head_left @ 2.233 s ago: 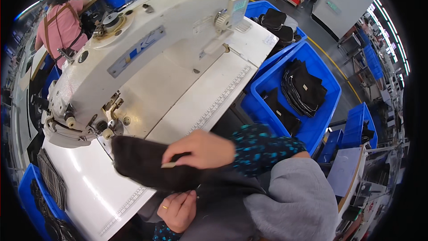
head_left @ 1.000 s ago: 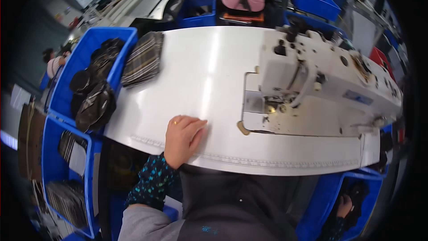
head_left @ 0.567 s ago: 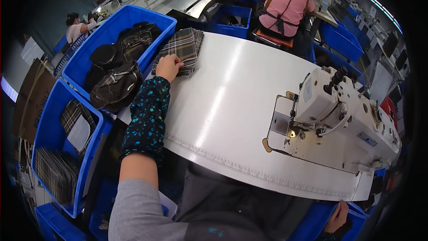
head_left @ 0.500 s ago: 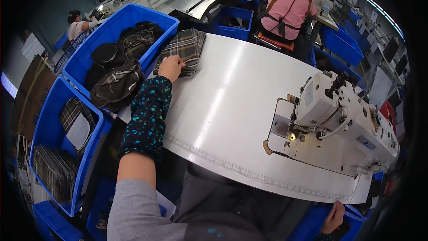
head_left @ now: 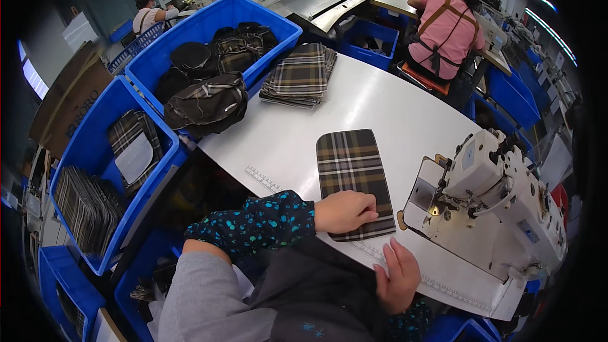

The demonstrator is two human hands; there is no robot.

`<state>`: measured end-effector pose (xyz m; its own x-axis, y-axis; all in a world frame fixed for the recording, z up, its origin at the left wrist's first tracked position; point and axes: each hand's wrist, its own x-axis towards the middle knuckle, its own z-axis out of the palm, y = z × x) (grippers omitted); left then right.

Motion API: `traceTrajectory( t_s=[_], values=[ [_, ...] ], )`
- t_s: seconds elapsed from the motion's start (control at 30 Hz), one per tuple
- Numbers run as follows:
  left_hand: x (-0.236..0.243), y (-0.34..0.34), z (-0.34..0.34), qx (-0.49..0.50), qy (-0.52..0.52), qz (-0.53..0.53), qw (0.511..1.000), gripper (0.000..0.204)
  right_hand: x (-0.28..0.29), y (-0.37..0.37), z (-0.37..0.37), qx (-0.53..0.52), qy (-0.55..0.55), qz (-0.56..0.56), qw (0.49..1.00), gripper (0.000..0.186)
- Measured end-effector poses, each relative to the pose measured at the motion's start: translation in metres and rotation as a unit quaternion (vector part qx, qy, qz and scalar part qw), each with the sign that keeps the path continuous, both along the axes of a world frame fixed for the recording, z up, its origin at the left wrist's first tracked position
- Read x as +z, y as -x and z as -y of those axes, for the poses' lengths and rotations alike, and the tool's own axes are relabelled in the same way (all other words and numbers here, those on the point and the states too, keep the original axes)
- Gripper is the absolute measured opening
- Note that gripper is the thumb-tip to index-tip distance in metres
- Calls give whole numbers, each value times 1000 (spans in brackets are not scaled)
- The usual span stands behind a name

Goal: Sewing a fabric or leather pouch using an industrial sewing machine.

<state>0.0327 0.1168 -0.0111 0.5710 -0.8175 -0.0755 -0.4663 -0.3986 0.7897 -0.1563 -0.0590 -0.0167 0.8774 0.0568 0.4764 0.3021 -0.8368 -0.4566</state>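
Note:
A plaid fabric piece with rounded corners (head_left: pixel 347 158) lies flat on the white machine table (head_left: pixel 266 145). My left hand (head_left: pixel 345 211), in a speckled dark sleeve, grips it near its lower part with curled fingers. My right hand (head_left: pixel 398 275) is just below the piece at the table's front edge, fingers apart and holding nothing. A stack of similar plaid pieces (head_left: pixel 294 76) sits toward the back left. To the right stands a white sewing machine (head_left: pixel 475 171), its needle plate beside the piece.
Blue bins of dark sewn items (head_left: pixel 291 33) and stacked plaid pieces (head_left: pixel 170 142) flank the table's left side. A co-worker in pink (head_left: pixel 443 31) sits beyond the table; others work farther back. More blue bins (head_left: pixel 510 98) stand behind the machine.
My left hand has moved from the stack down toward me with a plaid piece, now flat on the table. My right hand has risen from the bins at lower right to the table edge.

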Motion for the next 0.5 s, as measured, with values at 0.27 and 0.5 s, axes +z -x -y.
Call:
traceTrajectory(
  t_s=[0.27, 0.5],
  values=[
    [62, -100, -130, 294, -13, 462, 836, 32, -13, -27, -4, -17, 141, -47, 989, 49],
    [74, -179, -252, 501, -85, 377, 775, 26, -17, -25, 12, -102, 167, -59, 979, 51]
  ],
)
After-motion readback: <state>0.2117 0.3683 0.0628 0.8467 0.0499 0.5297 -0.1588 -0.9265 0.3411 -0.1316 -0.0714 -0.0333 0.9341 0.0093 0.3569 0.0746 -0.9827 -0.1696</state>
